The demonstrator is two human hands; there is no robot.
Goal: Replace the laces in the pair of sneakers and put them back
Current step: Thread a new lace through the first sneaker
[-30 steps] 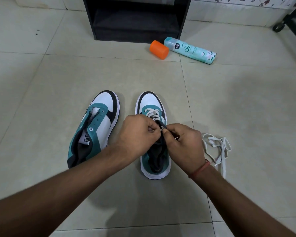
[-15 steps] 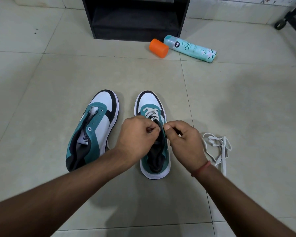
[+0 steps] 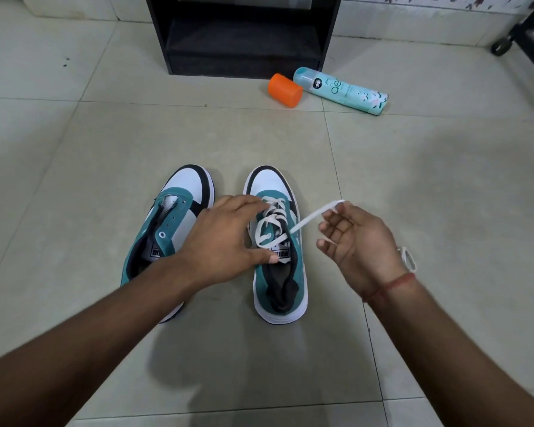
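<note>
Two teal, white and black sneakers stand side by side on the tiled floor. The left sneaker [image 3: 179, 195] has bare eyelets and no lace. The right sneaker [image 3: 270, 180] carries a white lace [image 3: 272, 218] threaded through most of its eyelets. My left hand [image 3: 225, 238] rests on the right sneaker's near side with fingers spread, thumb on the tongue label. My right hand [image 3: 361, 248] is held up to the right of the shoe and pinches the lace's free end, drawn out taut. A second white lace [image 3: 410, 260] lies on the floor, mostly hidden behind my right wrist.
A black open shelf unit [image 3: 244, 32] stands against the far wall. In front of it lie an orange cap [image 3: 284, 89] and a teal spray can [image 3: 342, 90] on their sides. A black wheeled frame [image 3: 521, 29] reaches in at the top right.
Both hands were pinched together over the right sneaker's eyelets. My right hand has now pulled the lace end out to the right, and my left hand has opened onto the shoe.
</note>
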